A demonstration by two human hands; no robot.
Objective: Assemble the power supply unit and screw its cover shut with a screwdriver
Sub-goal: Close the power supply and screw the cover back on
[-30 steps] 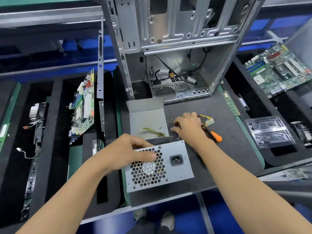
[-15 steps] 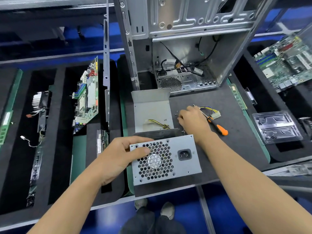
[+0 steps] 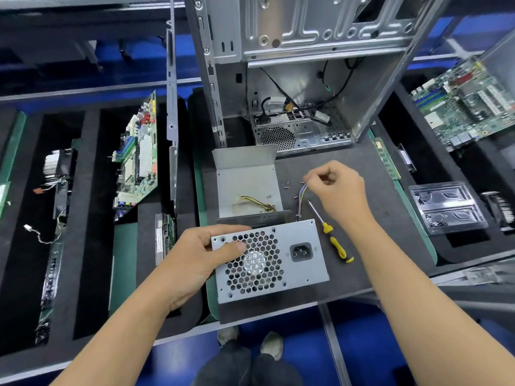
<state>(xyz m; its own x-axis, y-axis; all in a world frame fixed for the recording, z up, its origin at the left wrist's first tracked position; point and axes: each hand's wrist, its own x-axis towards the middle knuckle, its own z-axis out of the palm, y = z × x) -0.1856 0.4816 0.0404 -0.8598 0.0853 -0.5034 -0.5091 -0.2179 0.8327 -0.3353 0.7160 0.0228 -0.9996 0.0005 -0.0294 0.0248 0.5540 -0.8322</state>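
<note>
head view: no readable writing anywhere; the fan hub label is blurred. one power supply unit (image 3: 271,260) stands on the dark mat (image 3: 390,246), gripped at its left edge by the left hand (image 3: 195,257). the right hand (image 3: 338,190) pinches one tiny screw. one yellow screwdriver (image 3: 333,236) lies beside the unit; about four loose screws (image 3: 286,186) lie nearby.

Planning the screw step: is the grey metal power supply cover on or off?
Off. The bent grey metal cover lies open on the mat behind the grey power supply box, yellow-black wires exposed on it.
</note>
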